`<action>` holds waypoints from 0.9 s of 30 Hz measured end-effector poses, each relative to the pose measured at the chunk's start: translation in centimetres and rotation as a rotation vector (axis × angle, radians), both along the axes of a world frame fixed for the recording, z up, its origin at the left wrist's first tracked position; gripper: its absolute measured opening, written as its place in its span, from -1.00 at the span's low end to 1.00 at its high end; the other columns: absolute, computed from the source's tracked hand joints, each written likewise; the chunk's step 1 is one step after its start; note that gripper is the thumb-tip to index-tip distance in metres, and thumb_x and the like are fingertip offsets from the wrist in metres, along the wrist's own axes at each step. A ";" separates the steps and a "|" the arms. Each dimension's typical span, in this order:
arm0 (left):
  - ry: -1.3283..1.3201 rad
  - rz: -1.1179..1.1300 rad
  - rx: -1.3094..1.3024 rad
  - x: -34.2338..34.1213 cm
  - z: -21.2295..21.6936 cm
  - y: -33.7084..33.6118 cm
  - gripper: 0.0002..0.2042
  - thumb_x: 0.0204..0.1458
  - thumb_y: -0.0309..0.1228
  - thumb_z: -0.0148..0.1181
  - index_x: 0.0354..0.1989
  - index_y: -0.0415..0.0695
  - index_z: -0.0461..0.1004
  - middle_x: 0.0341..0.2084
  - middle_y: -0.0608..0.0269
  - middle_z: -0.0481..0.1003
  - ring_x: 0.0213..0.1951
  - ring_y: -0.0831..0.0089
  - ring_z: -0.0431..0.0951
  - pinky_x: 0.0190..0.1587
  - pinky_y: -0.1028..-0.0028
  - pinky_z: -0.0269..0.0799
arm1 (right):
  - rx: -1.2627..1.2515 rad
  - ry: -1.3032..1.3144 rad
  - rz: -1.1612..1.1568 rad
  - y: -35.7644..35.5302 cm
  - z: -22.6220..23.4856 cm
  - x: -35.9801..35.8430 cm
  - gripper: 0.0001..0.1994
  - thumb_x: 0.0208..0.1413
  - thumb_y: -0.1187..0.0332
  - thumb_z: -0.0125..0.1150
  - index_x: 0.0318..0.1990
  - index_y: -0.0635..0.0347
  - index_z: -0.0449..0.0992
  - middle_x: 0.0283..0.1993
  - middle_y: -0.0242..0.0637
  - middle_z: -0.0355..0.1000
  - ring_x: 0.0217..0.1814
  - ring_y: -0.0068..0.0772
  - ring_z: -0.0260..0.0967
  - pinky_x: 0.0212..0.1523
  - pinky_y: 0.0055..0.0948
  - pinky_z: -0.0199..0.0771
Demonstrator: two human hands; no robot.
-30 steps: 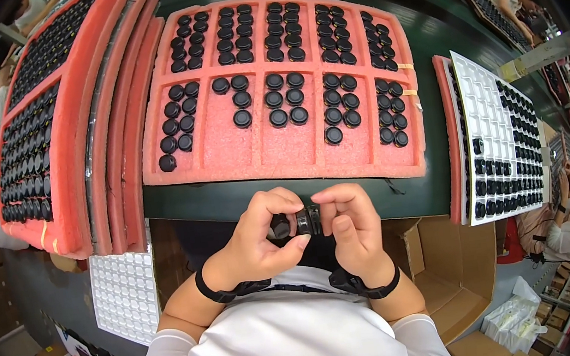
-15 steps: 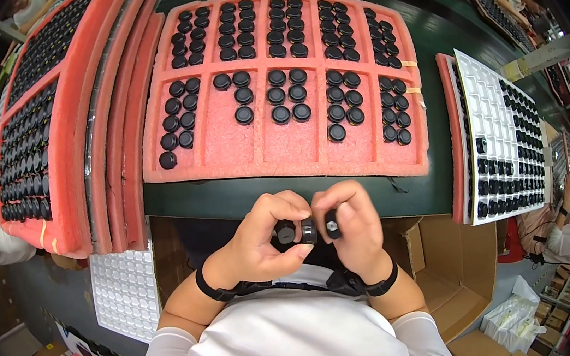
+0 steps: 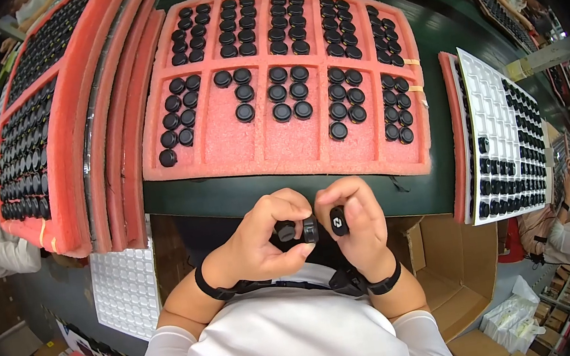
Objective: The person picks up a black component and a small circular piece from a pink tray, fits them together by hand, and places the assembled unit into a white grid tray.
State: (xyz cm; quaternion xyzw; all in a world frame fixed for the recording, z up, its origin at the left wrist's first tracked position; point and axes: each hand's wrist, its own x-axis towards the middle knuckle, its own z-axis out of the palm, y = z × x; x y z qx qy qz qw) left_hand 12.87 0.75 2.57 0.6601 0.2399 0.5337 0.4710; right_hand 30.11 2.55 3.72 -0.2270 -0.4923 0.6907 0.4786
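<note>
My left hand (image 3: 264,237) is closed, pinching a short black cylindrical part (image 3: 310,230) between thumb and index finger. A second black round part (image 3: 285,232) sits within the curl of its fingers. To its right, my right hand (image 3: 356,222) holds a small black rounded piece (image 3: 338,222) with a white mark on its end, its fingers curled around it. The two hands are close but apart, in front of the table edge. Beyond them lies a pink foam tray (image 3: 240,162) with compartments holding rows of black round parts (image 3: 281,112).
Pink foam trays filled with black parts (image 3: 28,161) stand stacked at the left. At the right, a white moulded tray (image 3: 490,106) leans, partly filled with black parts. An open cardboard box (image 3: 455,257) is below right, a white tray (image 3: 124,290) below left. People sit at both sides.
My right hand has shifted slightly right, away from the left hand, and its black piece has turned to show the white mark more fully. The left hand stays nearly still.
</note>
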 end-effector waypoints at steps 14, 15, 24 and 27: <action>-0.009 0.035 -0.034 -0.3 0.6 -0.1 -0.64 -0.05 -0.49 0.17 -0.11 -0.17 0.18 -0.31 0.04 0.35 -0.30 0.38 0.35 -0.23 0.43 0.30 | 0.174 -0.118 0.034 -0.1 -0.6 0.3 -0.69 0.10 0.39 0.16 -0.03 0.26 0.28 -0.37 -0.38 0.25 -0.41 -0.61 0.14 -0.38 -0.63 0.19; -0.015 0.046 -0.043 -0.3 0.5 -0.2 -0.65 -0.04 -0.48 0.17 -0.11 -0.18 0.19 -0.31 0.04 0.35 -0.29 0.38 0.35 -0.22 0.43 0.29 | 0.230 -0.149 -0.003 -0.2 -0.8 0.3 -0.67 0.06 0.42 0.20 -0.04 0.26 0.29 -0.36 -0.36 0.25 -0.40 -0.59 0.16 -0.37 -0.61 0.21; 0.091 0.001 -0.110 -0.4 0.9 0.3 -0.67 0.03 -0.40 0.14 -0.10 -0.24 0.20 -0.28 0.10 0.34 -0.23 0.39 0.33 -0.13 0.43 0.25 | 0.399 -0.395 -0.132 0.2 0.6 1.2 -0.72 -0.05 0.46 0.28 -0.16 0.29 0.39 -0.25 -0.21 0.29 -0.28 -0.39 0.23 -0.17 -0.47 0.27; 0.225 0.021 -0.077 -0.3 1.8 0.9 -0.65 -0.03 -0.57 0.13 -0.05 -0.23 0.22 -0.32 0.19 0.33 -0.29 0.42 0.35 -0.13 0.44 0.28 | 0.506 -0.518 -0.170 0.7 1.6 2.2 -0.72 -0.08 0.52 0.25 -0.17 0.28 0.40 -0.25 -0.20 0.30 -0.26 -0.36 0.25 -0.17 -0.46 0.28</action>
